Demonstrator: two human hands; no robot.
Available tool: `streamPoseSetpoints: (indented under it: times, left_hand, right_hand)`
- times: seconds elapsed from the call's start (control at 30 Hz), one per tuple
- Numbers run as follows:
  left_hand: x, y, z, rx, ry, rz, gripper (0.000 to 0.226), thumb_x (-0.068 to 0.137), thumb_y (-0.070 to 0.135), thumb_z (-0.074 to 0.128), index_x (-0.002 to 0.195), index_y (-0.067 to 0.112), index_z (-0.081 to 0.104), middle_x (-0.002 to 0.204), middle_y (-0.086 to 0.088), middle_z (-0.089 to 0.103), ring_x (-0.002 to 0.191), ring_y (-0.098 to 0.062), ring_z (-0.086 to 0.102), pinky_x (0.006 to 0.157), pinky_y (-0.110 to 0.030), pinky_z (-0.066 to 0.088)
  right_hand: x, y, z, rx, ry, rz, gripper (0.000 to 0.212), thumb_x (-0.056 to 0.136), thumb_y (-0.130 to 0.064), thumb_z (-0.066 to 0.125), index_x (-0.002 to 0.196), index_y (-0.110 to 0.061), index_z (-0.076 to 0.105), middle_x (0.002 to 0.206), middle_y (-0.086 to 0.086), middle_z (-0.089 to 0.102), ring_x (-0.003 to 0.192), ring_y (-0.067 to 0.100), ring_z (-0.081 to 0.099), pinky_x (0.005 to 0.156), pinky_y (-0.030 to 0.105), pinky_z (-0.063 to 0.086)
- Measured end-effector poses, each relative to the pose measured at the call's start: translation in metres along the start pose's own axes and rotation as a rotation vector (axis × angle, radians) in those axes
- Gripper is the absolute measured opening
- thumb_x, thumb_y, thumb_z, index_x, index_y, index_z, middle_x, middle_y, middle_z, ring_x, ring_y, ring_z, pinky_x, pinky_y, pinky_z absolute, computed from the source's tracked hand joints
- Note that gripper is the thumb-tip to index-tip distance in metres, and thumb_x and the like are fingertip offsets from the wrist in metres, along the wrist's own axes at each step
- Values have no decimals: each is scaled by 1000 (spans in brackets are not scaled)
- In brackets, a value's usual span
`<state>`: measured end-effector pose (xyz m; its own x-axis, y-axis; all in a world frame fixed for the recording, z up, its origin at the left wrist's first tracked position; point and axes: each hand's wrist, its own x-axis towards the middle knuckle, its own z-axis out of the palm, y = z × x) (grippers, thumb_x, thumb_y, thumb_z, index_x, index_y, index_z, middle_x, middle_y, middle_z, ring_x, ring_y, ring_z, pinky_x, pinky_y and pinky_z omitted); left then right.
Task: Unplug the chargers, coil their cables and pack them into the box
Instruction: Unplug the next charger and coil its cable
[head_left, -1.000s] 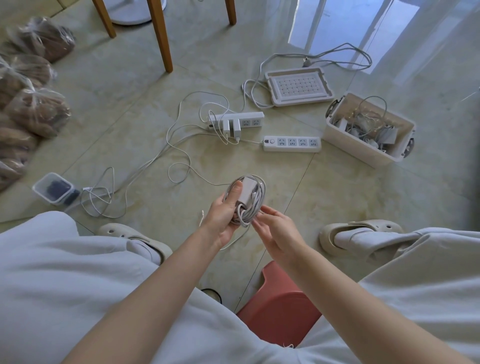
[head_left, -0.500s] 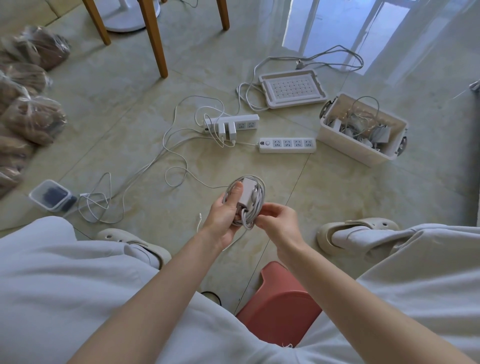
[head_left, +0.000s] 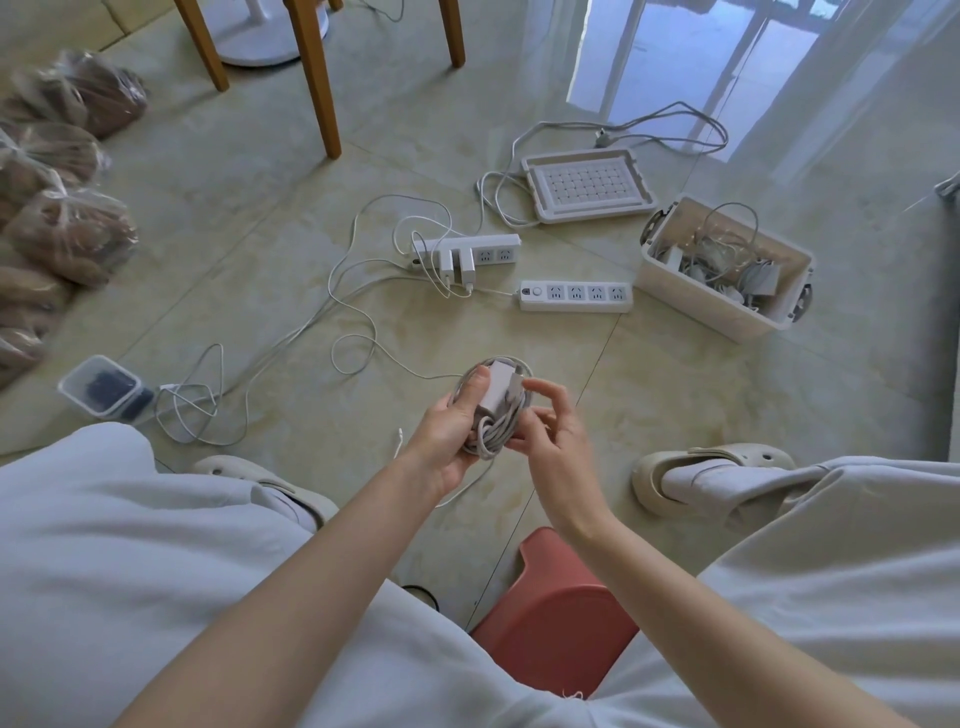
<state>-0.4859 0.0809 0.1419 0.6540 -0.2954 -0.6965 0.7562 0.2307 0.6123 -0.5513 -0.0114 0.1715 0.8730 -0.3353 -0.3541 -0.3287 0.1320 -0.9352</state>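
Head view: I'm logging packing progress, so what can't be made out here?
All in the head view:
Box contents: too tangled and small to count chargers.
Right hand grip on the coiled charger: fingers blurred, unclear.
Left hand hides the coil's underside.
Small clear container: dark contents too small to identify.

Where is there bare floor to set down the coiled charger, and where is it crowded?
Bare tile lies between the empty power strip, the box and the right slipper; more between the chair leg and the bags. Crowded: loose cables sprawl from the loaded power strip to the small container.
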Motion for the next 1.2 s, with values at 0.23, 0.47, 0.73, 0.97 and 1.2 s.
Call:
streamPoseSetpoints:
  times: [0.23, 0.47, 0.73, 0.97, 1.2]
  left_hand:
    - [-4, -4, 3, 55, 5, 79, 41, 90, 34, 59, 121, 8, 58, 110, -14, 66, 83, -20, 65, 60, -24, 53]
    - [1, 5, 2, 73, 1, 160, 32, 84, 20, 68, 112, 6, 61, 95, -8, 69, 77, -14, 68, 63, -23, 54]
    - [13, 2, 4, 88, 93, 81, 31, 80, 26, 71, 104, 7, 64, 86, -8, 63, 67, -15, 60, 52, -18, 48]
    - [7, 11, 35, 89, -194, 76, 60, 77, 36, 72, 125, 3, 59, 111, -13, 65, 94, -20, 63, 71, -25, 52]
    - [17, 24, 62, 74, -128, 183, 47, 78, 27, 67, 119, 4, 62, 104, -12, 65, 89, -22, 63, 60, -24, 54]
  right_hand:
    - [19, 2, -4, -359, 89, -45, 5, 90, -20, 58, 89, -21, 53, 90, 0, 55, 84, 18, 57, 76, 28, 48]
    - [22, -17, -9, -640, 78, -346, 6, 89, -18, 60, 88, -13, 56, 99, -1, 46, 98, 16, 46, 86, 25, 39]
    - [23, -29, -21, -675, 11, -552, 4, 88, -10, 60, 89, -8, 57, 94, 2, 55, 87, 18, 54, 80, 31, 46]
    - [57, -50, -47, -414, 160, -175, 17, 95, -21, 51, 88, -7, 46, 90, 11, 62, 86, 29, 61, 80, 34, 50]
    - [64, -62, -57, -619, 61, -356, 19, 97, -23, 45, 107, -7, 45, 87, 3, 59, 83, 25, 58, 68, 29, 38]
